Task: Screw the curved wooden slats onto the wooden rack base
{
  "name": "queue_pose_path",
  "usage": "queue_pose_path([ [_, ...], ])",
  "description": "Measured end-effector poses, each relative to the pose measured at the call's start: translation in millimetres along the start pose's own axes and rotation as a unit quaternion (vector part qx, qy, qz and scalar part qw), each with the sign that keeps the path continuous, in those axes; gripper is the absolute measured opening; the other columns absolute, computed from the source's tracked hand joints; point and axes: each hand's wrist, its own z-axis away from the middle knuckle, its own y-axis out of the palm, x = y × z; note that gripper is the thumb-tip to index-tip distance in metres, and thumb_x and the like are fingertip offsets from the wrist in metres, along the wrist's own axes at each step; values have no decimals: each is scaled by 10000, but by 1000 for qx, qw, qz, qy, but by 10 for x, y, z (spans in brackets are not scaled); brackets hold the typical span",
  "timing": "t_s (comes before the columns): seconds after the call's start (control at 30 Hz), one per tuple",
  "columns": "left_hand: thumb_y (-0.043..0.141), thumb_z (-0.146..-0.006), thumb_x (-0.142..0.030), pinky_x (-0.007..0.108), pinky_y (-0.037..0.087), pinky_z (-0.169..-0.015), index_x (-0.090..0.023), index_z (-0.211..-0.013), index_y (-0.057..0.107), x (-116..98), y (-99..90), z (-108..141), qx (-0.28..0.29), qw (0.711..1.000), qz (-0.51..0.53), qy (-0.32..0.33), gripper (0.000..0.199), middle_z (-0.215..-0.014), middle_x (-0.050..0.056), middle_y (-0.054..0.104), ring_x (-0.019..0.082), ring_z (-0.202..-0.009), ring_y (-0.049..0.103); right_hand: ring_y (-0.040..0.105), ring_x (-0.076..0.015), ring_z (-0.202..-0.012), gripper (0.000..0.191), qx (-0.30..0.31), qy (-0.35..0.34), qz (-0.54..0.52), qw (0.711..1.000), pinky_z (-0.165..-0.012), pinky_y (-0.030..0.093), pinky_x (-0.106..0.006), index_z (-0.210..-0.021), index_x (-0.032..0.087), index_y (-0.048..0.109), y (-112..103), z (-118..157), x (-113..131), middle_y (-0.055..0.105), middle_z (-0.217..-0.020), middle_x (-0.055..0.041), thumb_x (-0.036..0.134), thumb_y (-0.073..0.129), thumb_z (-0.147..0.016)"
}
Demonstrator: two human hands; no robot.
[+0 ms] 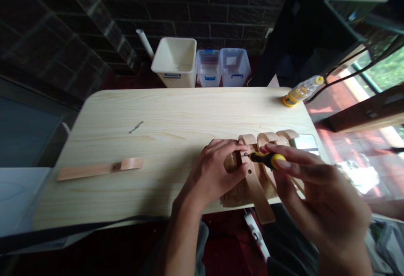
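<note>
My right hand (315, 192) is closed round a yellow-and-black screwdriver (268, 159). The driver's tip points left to a dark screw in a curved wooden strip (260, 198). My left hand (216, 166) grips this strip between thumb and fingers, near the screw; a second dark hole shows just below. Other bent wooden strips (267, 137) stand alongside, partly hidden by my right hand. Beneath them lies a brown piece (233, 198) with a rough edge, mostly covered. Another wooden strip with a curled end (94, 170) rests at the table's left.
A small dark metal piece (136, 127) lies on the pale table (176, 112). A clear-and-yellow bottle-shaped case (303, 91) stands at the back right corner. Behind the table are a cream bin (179, 78) and two clear plastic boxes (208, 67). A flat shiny object (306, 142) sits by the right edge.
</note>
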Motion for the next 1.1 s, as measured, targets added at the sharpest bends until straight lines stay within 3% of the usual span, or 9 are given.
queue_pose_path([
  [0.2,786,-980,-247,418,554,-1129,-290,-1247,772,-15,-20,4,6,1000,0,-3,271,-1291,11,822,244,-1243,735,769,-294,-1308,462,-31,2,19,999,-1030,695,-491,-1275,316,746,-4,13,-81,755,-1433,-63,-10,769,-949],
  [0.43,795,-977,-245,423,559,-1140,-292,-1267,773,-14,-15,1,7,1000,-1,-7,294,-1309,15,820,250,-1261,736,763,-349,-1340,411,-38,10,0,999,-1088,676,-592,-1248,295,747,12,-2,0,762,-1449,-101,12,767,-951],
  [0.7,799,-974,-229,415,556,-1141,-289,-1274,776,-29,-18,4,8,1000,1,-8,306,-1317,5,818,239,-1272,720,794,-327,-1291,306,-41,29,17,999,-1063,702,-551,-1181,313,751,-5,-3,1,799,-1381,-87,105,820,-969],
  [0.97,799,-973,-229,436,566,-1134,-292,-1277,772,-26,-21,1,10,1000,-1,-9,311,-1303,9,820,248,-1255,725,760,-308,-1343,375,-72,29,13,997,-1067,697,-535,-1249,331,753,53,1,-37,788,-1396,-66,76,788,-976],
  [1.1,807,-966,-225,451,569,-1131,-296,-1268,773,-11,-11,3,7,1000,3,-6,312,-1310,20,819,263,-1253,731,760,-329,-1353,374,-74,29,-21,997,-1109,675,-586,-1257,318,754,57,-17,-6,779,-1437,-74,59,758,-987],
])
